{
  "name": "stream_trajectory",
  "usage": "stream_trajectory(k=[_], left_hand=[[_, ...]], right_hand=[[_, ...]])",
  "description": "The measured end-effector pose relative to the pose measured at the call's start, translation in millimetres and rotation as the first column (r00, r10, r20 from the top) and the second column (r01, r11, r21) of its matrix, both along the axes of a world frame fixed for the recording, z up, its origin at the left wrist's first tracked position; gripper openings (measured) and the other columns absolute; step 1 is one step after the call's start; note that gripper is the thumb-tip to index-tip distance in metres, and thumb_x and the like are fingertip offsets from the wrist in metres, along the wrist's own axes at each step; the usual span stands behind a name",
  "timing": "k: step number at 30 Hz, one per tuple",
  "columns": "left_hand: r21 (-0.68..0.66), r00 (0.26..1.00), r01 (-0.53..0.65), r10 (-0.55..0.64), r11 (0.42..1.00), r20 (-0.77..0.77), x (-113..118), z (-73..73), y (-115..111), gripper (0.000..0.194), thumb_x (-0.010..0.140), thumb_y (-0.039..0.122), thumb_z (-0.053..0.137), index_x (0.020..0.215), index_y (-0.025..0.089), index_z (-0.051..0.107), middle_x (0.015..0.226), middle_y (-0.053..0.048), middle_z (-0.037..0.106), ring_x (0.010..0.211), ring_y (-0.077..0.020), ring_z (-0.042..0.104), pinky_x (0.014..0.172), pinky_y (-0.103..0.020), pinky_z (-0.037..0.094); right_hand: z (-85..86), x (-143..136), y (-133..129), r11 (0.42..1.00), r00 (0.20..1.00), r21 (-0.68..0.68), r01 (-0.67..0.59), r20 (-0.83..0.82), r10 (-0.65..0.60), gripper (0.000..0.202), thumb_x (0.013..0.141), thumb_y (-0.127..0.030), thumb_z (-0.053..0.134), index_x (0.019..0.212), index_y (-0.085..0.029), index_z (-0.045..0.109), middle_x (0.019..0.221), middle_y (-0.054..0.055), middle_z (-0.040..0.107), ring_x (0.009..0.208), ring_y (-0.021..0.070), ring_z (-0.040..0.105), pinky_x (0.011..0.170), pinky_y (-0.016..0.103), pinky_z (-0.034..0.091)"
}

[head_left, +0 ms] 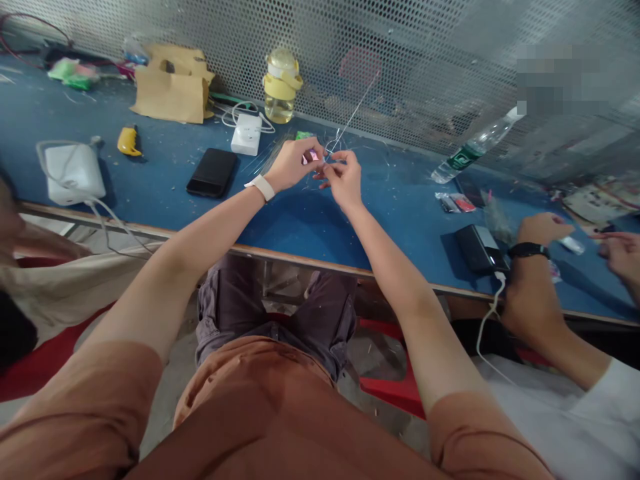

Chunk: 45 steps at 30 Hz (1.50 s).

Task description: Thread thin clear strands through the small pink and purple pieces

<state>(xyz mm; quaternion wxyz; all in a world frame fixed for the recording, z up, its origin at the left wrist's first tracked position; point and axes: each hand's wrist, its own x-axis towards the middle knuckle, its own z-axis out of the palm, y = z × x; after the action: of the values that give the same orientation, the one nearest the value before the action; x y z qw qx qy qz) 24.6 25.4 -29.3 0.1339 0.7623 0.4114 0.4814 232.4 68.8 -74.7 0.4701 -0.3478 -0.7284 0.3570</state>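
My left hand and my right hand meet above the blue tabletop, fingertips almost touching. Both are closed in a pinch on a thin whitish strand, looped near the fingers, with one long end rising up and to the right. Whether it is wire or line I cannot tell. Right by my left fingers shows a small shiny pinkish thing, partly hidden. Loose clear strands lie on the table beside and behind my hands.
To the left lie a black power bank, a white charger with cable and a yellow cutter. A yellow-lidded bottle stands by the perforated metal panel. At right are a tilted water bottle, a black box and a co-worker's hands.
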Motion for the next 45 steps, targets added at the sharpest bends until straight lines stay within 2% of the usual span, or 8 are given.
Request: stream_trajectory(k=[5, 13, 17, 20, 28, 37, 42, 45], left_hand=[[0.033, 1.000, 0.009, -0.008, 0.999, -0.018, -2, -3.1, 4, 0.008, 0.102, 0.021, 0.083, 0.104, 0.026, 0.078, 0.115, -0.007, 0.087, 0.095, -0.0230, 0.079, 0.084, -0.040, 0.066], [0.134, 0.986, 0.045, -0.022, 0.990, -0.168, -2, -2.3, 6, 0.007, 0.109, 0.020, 0.073, 0.115, 0.023, 0.076, 0.125, -0.011, 0.081, 0.107, -0.0262, 0.078, 0.101, -0.044, 0.064], [0.193, 0.988, 0.051, -0.022, 0.980, -0.150, 1, -2.6, 3, 0.013, 0.113, 0.028, 0.069, 0.125, 0.024, 0.074, 0.146, -0.014, 0.074, 0.130, -0.0327, 0.075, 0.114, -0.051, 0.060], [0.251, 0.995, 0.009, 0.017, 0.968, -0.099, -1, -4.5, 5, 0.019, 0.114, 0.035, 0.069, 0.130, 0.026, 0.071, 0.151, -0.016, 0.065, 0.131, -0.0331, 0.072, 0.115, -0.051, 0.059], [0.164, 0.995, -0.020, 0.036, 0.986, -0.096, -7, -16.4, 16, 0.028, 0.112, 0.045, 0.074, 0.130, 0.025, 0.068, 0.130, -0.015, 0.072, 0.119, -0.0347, 0.077, 0.115, -0.056, 0.060], [0.097, 0.982, 0.002, 0.017, 0.995, -0.187, -1, -13.7, 12, 0.012, 0.105, 0.025, 0.075, 0.116, 0.022, 0.078, 0.111, -0.011, 0.082, 0.103, -0.0286, 0.079, 0.102, -0.046, 0.064], [0.106, 0.980, -0.017, 0.038, 0.994, -0.197, 1, -14.5, 11, 0.010, 0.100, 0.023, 0.079, 0.109, 0.023, 0.080, 0.103, -0.009, 0.082, 0.093, -0.0265, 0.077, 0.094, -0.042, 0.063], [0.127, 0.983, -0.019, 0.042, 0.992, -0.176, 3, -15.2, 10, 0.008, 0.101, 0.024, 0.076, 0.107, 0.024, 0.080, 0.100, -0.009, 0.082, 0.090, -0.0263, 0.076, 0.091, -0.041, 0.063]], right_hand=[[5.9, 4, -6, 1.000, 0.999, 0.012, -0.009, 0.033, 0.009, 0.105, 0.084, -0.114, 0.062, 0.160, -0.042, 0.051, 0.138, 0.012, 0.086, 0.118, 0.0390, 0.090, 0.089, 0.057, 0.080], [9.1, 6, 0, 1.000, 1.000, -0.002, 0.021, -0.016, -0.021, 0.106, 0.076, -0.116, 0.069, 0.147, -0.037, 0.062, 0.128, 0.010, 0.088, 0.119, 0.0404, 0.090, 0.086, 0.056, 0.081], [9.7, 8, 2, 0.996, 0.997, 0.056, 0.064, -0.044, -0.062, 0.102, 0.080, -0.114, 0.068, 0.144, -0.035, 0.063, 0.127, 0.011, 0.088, 0.119, 0.0395, 0.090, 0.087, 0.056, 0.082], [11.9, 12, 4, 0.989, 0.990, 0.087, 0.123, -0.086, -0.115, 0.099, 0.081, -0.113, 0.068, 0.142, -0.035, 0.065, 0.125, 0.011, 0.088, 0.120, 0.0391, 0.089, 0.090, 0.058, 0.081], [20.0, 22, 11, 0.960, 0.960, 0.136, 0.244, -0.173, -0.219, 0.099, 0.084, -0.114, 0.062, 0.141, -0.033, 0.066, 0.125, 0.014, 0.087, 0.127, 0.0416, 0.087, 0.095, 0.063, 0.079], [25.8, 18, 1, 0.970, 0.968, 0.092, 0.225, -0.135, -0.211, 0.102, 0.083, -0.114, 0.062, 0.145, -0.034, 0.064, 0.129, 0.015, 0.087, 0.133, 0.0442, 0.085, 0.091, 0.060, 0.080], [33.3, 14, -13, 0.983, 0.972, 0.038, 0.182, -0.157, -0.174, 0.106, 0.077, -0.117, 0.066, 0.144, -0.035, 0.065, 0.128, 0.015, 0.087, 0.131, 0.0462, 0.086, 0.091, 0.062, 0.080], [37.9, 12, -20, 0.978, 0.978, 0.088, 0.190, -0.104, -0.180, 0.108, 0.078, -0.119, 0.060, 0.147, -0.036, 0.064, 0.129, 0.014, 0.087, 0.129, 0.0443, 0.086, 0.090, 0.059, 0.080]])
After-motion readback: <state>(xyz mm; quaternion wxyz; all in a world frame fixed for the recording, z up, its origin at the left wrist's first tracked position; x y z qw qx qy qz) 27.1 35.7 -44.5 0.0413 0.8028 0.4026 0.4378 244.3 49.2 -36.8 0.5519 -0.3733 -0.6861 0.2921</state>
